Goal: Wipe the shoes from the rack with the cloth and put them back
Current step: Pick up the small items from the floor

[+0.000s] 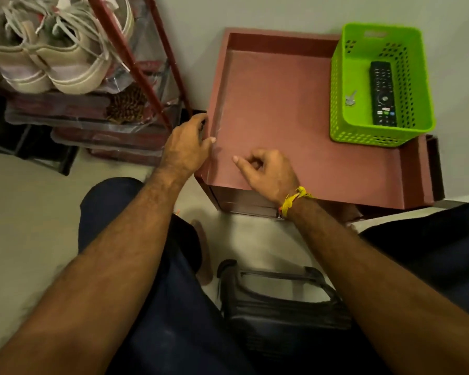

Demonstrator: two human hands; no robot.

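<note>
Looking down from head height at a reddish-brown low cabinet top (282, 109), a surface with raised edges along the far and left sides. Left hand (186, 147) hooked over the left edge of that surface, thumb lying on top near the corner, fingers curled down around the outside, so gripping the edge. Right hand (266, 171) hovering over or resting on the near part of the surface, index finger (240, 162) sticking out toward the left, other fingers loosely curled in, holding nothing as far as visible. Yellow thread band (295, 198) tied around the right wrist.

Far right on the surface: bright green perforated basket (344, 85) with a black remote (383, 94) lying inside and a small pair of keys (350, 98) just beside it on the left.

Far left: red metal shoe rack (136, 66) with a pair of beige lace-up shoes (46, 60) sitting on an upper shelf, laces all over the place. Below them, clear plastic boxes (92, 117) stacked up, something brown and patterned (126, 104) showing, hard to tell what exactly. No cloth visible anywhere.

Near side: dark blue trouser legs (173, 293) on both sides, pale floor (19, 207) between and around, and a black bag (279, 301) sitting on the floor right between the knees, below the cabinet front.
</note>
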